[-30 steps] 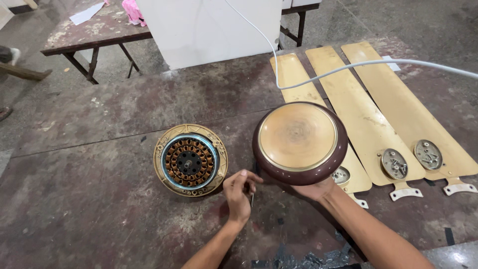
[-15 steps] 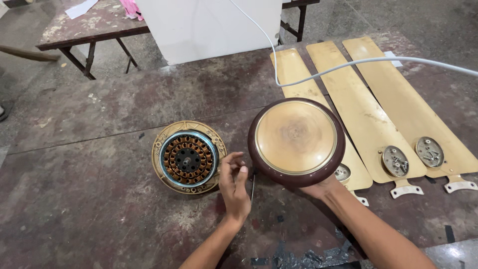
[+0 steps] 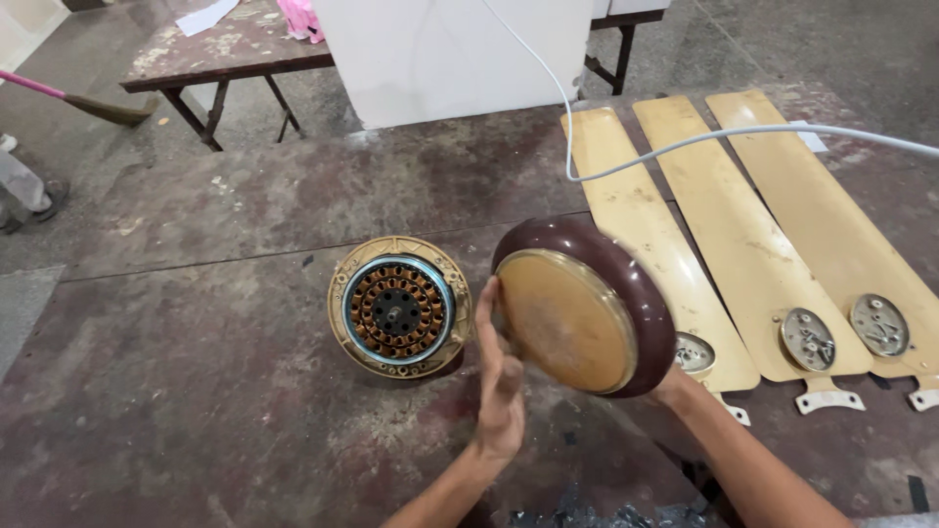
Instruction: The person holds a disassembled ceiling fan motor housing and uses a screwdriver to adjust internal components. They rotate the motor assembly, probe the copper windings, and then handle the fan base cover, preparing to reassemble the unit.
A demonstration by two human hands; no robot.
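I see the round maroon metal fan cover with a gold face (image 3: 577, 318) tilted up on edge, face toward eight o'clock. My right hand (image 3: 675, 386), mostly hidden, grips its rim; my flat, open left hand (image 3: 497, 376) touches its nine-o'clock edge, beside the copper-wound motor (image 3: 398, 309).

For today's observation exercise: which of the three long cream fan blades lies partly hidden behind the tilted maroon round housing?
The leftmost cream fan blade: the tilted maroon round housing covers part of its lower end, while the other two lie fully exposed.
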